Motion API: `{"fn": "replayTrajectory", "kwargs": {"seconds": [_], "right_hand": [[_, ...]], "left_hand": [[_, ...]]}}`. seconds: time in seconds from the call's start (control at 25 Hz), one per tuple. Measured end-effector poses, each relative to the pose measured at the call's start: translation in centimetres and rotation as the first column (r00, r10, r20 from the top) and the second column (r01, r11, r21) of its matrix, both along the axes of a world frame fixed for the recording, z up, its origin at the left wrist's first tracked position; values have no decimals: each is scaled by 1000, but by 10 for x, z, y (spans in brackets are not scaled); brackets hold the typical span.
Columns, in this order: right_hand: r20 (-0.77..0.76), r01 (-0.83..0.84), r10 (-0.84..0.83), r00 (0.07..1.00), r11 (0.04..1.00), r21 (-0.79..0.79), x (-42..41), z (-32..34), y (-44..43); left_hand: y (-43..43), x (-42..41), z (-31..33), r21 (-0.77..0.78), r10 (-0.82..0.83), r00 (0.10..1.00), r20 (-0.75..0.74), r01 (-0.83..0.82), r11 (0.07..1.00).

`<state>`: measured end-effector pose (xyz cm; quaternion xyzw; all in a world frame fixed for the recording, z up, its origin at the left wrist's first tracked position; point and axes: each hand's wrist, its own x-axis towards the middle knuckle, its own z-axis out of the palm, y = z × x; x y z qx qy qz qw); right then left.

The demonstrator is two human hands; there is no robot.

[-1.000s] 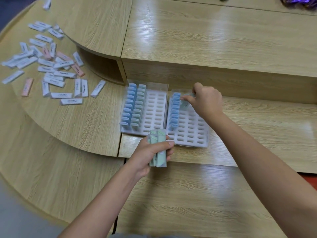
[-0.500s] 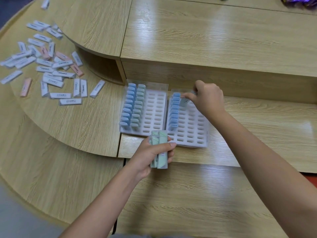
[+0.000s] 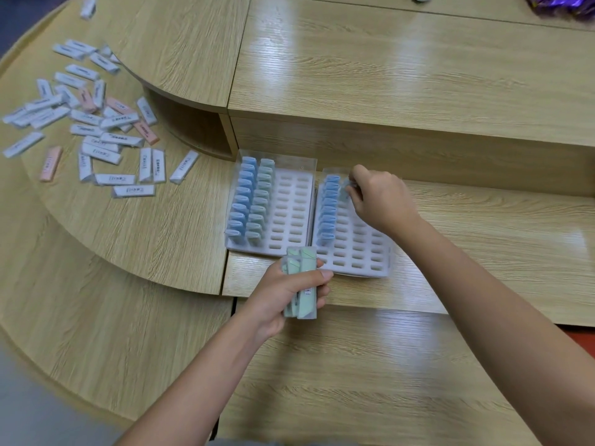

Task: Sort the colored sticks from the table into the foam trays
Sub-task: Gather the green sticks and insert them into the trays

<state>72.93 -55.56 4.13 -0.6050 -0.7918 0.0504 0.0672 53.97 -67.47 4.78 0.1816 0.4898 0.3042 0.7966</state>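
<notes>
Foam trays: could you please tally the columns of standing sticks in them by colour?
Blue columns: 2
Green columns: 1
Total: 3, not counting the single stick pinched by the right hand.

Wooden table (image 3: 386,91) bears two adjacent foam trays (image 3: 291,220) and scattered loose sticks (image 3: 106,152)
</notes>
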Motion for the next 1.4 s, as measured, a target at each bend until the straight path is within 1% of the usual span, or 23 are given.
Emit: {"fn": "replayTrajectory", "kwargs": {"seconds": [0.2, 0.24, 0.32, 0.4, 0.44, 0.48, 0.52, 0.56, 0.6, 0.64, 0.68, 0.72, 0.76, 0.8, 0.84, 0.88, 0.92, 1.04, 1.16, 1.2, 1.32, 1.4], "right_hand": [[-83, -63, 85, 993, 969, 241, 2, -19, -9], [-68, -77, 100, 993, 956, 282, 3, -24, -11], [42, -121, 113, 993, 928, 353, 7, -32, -14], [163, -128, 74, 984, 929, 347, 7, -41, -20], [174, -115, 58, 983, 935, 337, 6, -43, -23], [155, -101, 52, 987, 938, 331, 5, -41, -26], [115, -71, 37, 993, 948, 311, 3, -36, -29], [42, -13, 2, 999, 960, 281, 3, -30, -33], [-77, 61, -46, 996, 979, 197, 1, -19, -37], [-253, 126, -114, 961, 991, 32, 0, -6, -41], [-453, 153, -219, 864, 972, -178, -1, 9, -47], [-605, 110, -329, 725, 922, -371, -1, 22, -54], [-684, 6, -403, 609, 864, -503, -3, 33, -63], [-712, -109, -432, 554, 810, -576, -4, 41, -73], [-723, -203, -426, 544, 769, -606, -6, 44, -82], [-732, -262, -414, 542, 744, -615, -6, 45, -90], [-735, -280, -418, 533, 733, -620, -6, 43, -96], [-731, -253, -429, 531, 743, -620, -3, 40, -101], [-722, -212, -296, 625, 827, -521, 1, 40, -106], [-727, -204, -285, 624, 839, -504, 3, 39, -108], [-755, -174, -421, 503, 806, -565, 3, 35, -119], [-735, -126, -496, 463, 784, -608, -2, 28, -125]], "left_hand": [[3, 2, 4, 14, 1, 1000, 15, -2, 1000], [3, 3, 5, 19, -3, 1000, 21, 2, 1000], [3, 6, 8, 19, 1, 1000, 29, -1, 1000], [3, 7, 8, -1, 28, 999, 34, -28, 1000], [4, 7, 8, -10, 38, 999, 38, -38, 999], [4, 7, 8, -15, 46, 998, 45, -46, 999], [4, 8, 8, -22, 53, 997, 55, -51, 998], [4, 9, 8, -25, 57, 996, 66, -56, 998], [3, 9, 9, -24, 57, 995, 77, -55, 998], [3, 10, 10, -17, 53, 995, 86, -52, 999], [3, 11, 11, -8, 44, 995, 94, -44, 999], [3, 12, 12, 6, 30, 995, 97, -31, 1000], [3, 13, 12, 19, 13, 995, 95, -15, 1000], [3, 13, 13, 35, -5, 995, 95, 2, 999], [3, 15, 14, 46, -21, 995, 102, 16, 999], [3, 16, 13, 58, -37, 993, 116, 30, 998], [2, 17, 14, 72, -57, 991, 124, 48, 996], [0, 20, 13, 106, -70, 993, 99, 59, 993], [2, 20, 12, 79, -20, 998, 64, 15, 997], [3, 20, 11, 77, -5, 998, 59, 1, 997], [10, 21, 15, 64, 64, 997, 53, -67, 996], [15, 21, 16, 73, 109, 994, 24, -110, 991]]}}
